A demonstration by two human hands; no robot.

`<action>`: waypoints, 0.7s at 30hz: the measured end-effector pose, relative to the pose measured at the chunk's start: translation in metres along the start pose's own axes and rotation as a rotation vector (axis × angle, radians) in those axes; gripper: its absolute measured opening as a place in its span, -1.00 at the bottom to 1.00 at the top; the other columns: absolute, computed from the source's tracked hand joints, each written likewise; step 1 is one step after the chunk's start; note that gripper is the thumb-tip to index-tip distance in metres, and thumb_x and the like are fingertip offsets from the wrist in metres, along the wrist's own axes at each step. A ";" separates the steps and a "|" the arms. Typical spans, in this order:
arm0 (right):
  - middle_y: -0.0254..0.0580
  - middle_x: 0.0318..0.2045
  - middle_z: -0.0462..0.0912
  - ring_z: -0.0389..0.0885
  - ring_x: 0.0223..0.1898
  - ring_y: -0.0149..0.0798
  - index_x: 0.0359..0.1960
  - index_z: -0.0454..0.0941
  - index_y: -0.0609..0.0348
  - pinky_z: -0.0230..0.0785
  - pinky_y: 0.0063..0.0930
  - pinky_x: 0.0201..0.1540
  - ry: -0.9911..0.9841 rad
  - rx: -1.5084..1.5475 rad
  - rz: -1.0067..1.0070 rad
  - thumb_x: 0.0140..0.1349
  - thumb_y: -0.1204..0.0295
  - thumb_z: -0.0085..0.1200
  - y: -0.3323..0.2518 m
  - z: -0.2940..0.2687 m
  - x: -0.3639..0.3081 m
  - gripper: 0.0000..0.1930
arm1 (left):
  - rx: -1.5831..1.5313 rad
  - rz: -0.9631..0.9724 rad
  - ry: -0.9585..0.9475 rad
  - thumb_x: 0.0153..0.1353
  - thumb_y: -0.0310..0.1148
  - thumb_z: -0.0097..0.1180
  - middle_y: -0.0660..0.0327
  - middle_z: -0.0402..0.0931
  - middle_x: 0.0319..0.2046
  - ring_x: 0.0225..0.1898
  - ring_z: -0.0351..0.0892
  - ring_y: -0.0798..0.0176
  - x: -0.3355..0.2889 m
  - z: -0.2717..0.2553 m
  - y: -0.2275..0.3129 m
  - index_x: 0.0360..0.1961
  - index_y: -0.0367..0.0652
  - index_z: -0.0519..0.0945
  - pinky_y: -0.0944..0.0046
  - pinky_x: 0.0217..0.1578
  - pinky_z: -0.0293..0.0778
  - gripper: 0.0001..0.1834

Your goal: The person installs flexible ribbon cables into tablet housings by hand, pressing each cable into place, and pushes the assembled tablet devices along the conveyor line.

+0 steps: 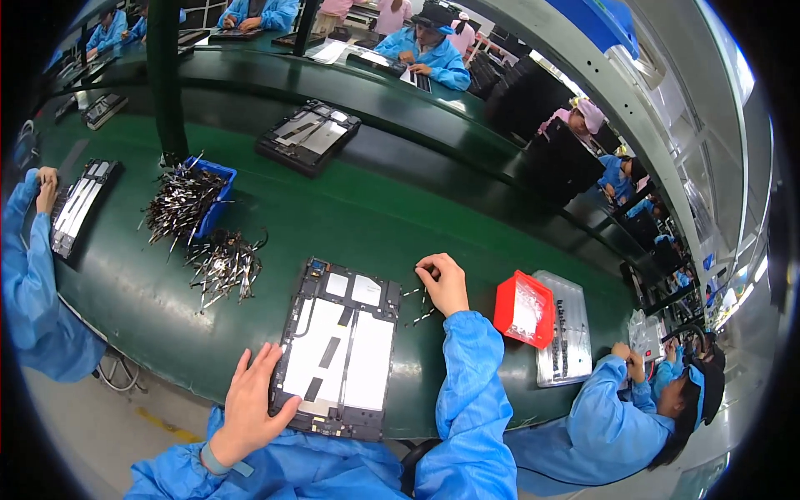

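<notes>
An opened tablet (pixel 333 350) with a black frame and white battery panels lies on the green bench before me. My left hand (pixel 250 408) rests on its lower left edge, fingers spread. Beyond the tablet's upper right corner, my right hand (pixel 444 283) is closed in a pinch just above the bench. Whatever is between its fingertips is too small to make out. Right below those fingers lie a few thin black-and-silver cable pieces (pixel 425 316), apart from the tablet.
Left of the tablet, a pile of similar cables (pixel 225 265) lies by a heaped blue bin (pixel 218 200). A red bin (pixel 525 308) stands at right against a clear tray (pixel 573 333). More tablets sit left (pixel 86 207) and ahead (pixel 308 137). Co-workers sit on both sides.
</notes>
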State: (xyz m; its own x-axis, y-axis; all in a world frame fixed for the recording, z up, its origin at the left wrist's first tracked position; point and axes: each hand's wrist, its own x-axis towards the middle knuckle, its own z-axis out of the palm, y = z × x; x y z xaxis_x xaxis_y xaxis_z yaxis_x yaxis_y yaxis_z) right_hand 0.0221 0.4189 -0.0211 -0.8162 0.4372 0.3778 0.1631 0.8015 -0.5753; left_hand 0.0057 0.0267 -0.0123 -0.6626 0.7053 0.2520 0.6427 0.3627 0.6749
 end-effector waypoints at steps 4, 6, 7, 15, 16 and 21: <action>-0.21 -0.43 0.56 0.54 -0.42 -0.28 -0.30 0.57 0.21 0.42 -0.45 -0.33 0.020 0.082 0.091 0.15 0.53 0.18 0.008 0.007 0.002 -0.91 | 0.006 -0.003 -0.011 0.03 -0.23 0.25 -0.13 0.42 0.13 0.30 0.27 -0.16 -0.001 -0.001 0.001 0.23 -0.37 0.29 -0.15 0.34 0.03 -0.23; -0.22 -0.45 0.55 0.53 -0.43 -0.30 -0.29 0.55 0.20 0.41 -0.45 -0.34 0.052 0.104 0.127 0.16 0.53 0.17 0.010 0.003 0.000 -0.90 | 0.009 0.014 -0.015 0.02 -0.22 0.27 -0.12 0.43 0.12 0.29 0.29 -0.17 -0.003 -0.001 0.001 0.23 -0.35 0.31 -0.16 0.33 0.05 -0.24; -0.22 -0.45 0.56 0.53 -0.43 -0.32 -0.27 0.54 0.19 0.41 -0.46 -0.34 0.091 0.124 0.110 0.18 0.53 0.16 0.010 0.001 -0.001 -0.89 | 0.011 0.014 -0.014 0.02 -0.22 0.27 -0.12 0.43 0.12 0.29 0.29 -0.17 -0.003 -0.004 0.002 0.23 -0.35 0.31 -0.16 0.33 0.05 -0.24; -0.23 -0.28 0.66 0.64 -0.24 -0.35 -0.17 0.62 0.19 0.46 -0.49 -0.23 0.145 0.179 -0.005 0.23 0.58 0.09 -0.011 -0.044 -0.005 -0.84 | 0.145 0.156 0.206 0.07 -0.48 0.13 0.11 0.57 -0.07 0.13 0.44 -0.06 0.044 -0.034 0.015 -0.03 -0.24 0.53 -0.13 0.25 0.20 -0.62; -0.23 -0.25 0.66 0.64 -0.22 -0.33 -0.17 0.64 0.20 0.47 -0.47 -0.22 0.076 0.104 -0.058 0.23 0.59 0.08 -0.008 -0.045 -0.006 -0.84 | 0.129 0.202 0.184 0.06 -0.50 0.13 0.12 0.58 -0.09 0.13 0.45 -0.05 0.051 -0.035 0.017 -0.04 -0.23 0.53 -0.13 0.24 0.21 -0.63; -0.21 -0.23 0.65 0.62 -0.23 -0.36 -0.17 0.66 0.22 0.46 -0.54 -0.22 0.167 0.273 0.036 0.25 0.59 0.08 -0.014 -0.068 -0.023 -0.84 | 0.062 0.352 0.162 0.03 -0.50 0.17 0.16 0.60 -0.20 0.01 0.52 0.07 0.081 -0.027 0.036 -0.17 -0.17 0.59 -0.03 0.17 0.31 -0.73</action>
State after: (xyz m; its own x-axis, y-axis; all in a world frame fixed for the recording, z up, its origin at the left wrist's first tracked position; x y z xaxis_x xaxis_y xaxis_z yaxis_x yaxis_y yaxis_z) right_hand 0.0767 0.4255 0.0272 -0.7069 0.5418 0.4546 0.0170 0.6556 -0.7549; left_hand -0.0357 0.0806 0.0511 -0.4464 0.6897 0.5701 0.8603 0.1554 0.4856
